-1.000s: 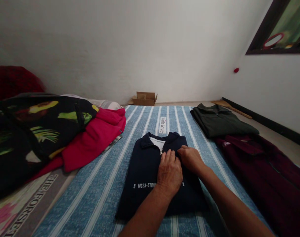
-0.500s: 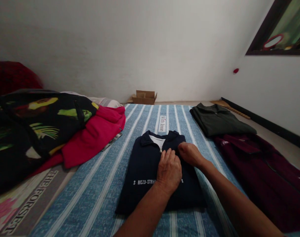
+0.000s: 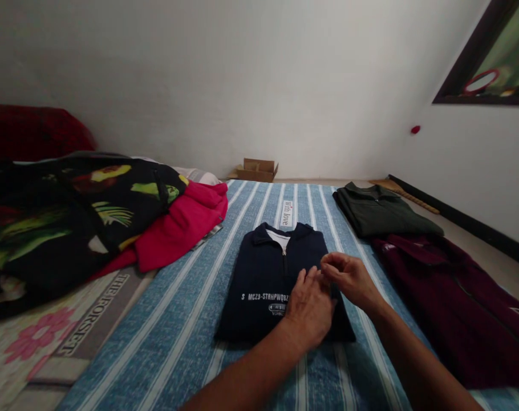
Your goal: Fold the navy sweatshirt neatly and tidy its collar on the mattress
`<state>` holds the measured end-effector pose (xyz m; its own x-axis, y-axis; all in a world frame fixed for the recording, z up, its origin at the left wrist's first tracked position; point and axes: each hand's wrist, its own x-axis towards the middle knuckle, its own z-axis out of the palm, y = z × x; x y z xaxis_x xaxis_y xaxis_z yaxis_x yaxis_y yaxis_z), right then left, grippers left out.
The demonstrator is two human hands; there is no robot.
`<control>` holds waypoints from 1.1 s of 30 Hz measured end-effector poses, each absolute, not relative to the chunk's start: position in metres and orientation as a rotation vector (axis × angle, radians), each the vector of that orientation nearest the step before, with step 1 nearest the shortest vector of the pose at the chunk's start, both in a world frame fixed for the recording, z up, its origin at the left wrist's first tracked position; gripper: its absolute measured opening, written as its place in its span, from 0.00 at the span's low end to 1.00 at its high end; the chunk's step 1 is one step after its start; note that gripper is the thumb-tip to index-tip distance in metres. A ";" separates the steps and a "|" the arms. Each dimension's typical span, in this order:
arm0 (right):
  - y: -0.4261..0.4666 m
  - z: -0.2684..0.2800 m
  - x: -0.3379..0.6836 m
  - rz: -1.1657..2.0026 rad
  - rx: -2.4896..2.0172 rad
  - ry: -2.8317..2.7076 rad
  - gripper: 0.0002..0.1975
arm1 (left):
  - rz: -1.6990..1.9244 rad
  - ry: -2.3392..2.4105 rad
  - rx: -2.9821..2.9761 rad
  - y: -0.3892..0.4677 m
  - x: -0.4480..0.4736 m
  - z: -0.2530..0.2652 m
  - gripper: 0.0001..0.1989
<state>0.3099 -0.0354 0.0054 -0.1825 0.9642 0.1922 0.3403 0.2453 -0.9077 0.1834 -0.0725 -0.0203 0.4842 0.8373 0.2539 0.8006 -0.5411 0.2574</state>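
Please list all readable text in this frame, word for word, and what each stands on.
"With love": striped blue sheet.
"THE FORSET": grey band of the floral bedding.
"S MCZ3-STRHP…": folded navy garment; the following letters are unclear, and the left hand covers the rest.
Too small to read: the badge below that line.
Unreadable: pale marks on the maroon garment.

Left hand (image 3: 309, 308) back up, fingers loosely bent, tips right by the right hand (image 3: 351, 279); contact between the two unclear. Right hand just right of and beyond it, fingers curled, thumb near fingertips, pinch or not can't tell. Bare left forearm (image 3: 246, 368) trails back-left from its hand, right forearm (image 3: 417, 354) back-right.
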 end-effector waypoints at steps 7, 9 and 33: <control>-0.056 0.037 0.263 0.706 -1.111 -2.099 0.06 | 0.502 1.326 2.593 -0.094 0.170 -0.021 0.30; -0.055 0.034 0.248 0.660 -1.097 -2.213 0.07 | 0.436 1.326 2.599 -0.094 0.169 -0.026 0.26; -0.038 0.042 0.195 -0.056 -1.251 -3.178 0.10 | 0.484 1.319 2.648 -0.107 0.165 -0.028 0.27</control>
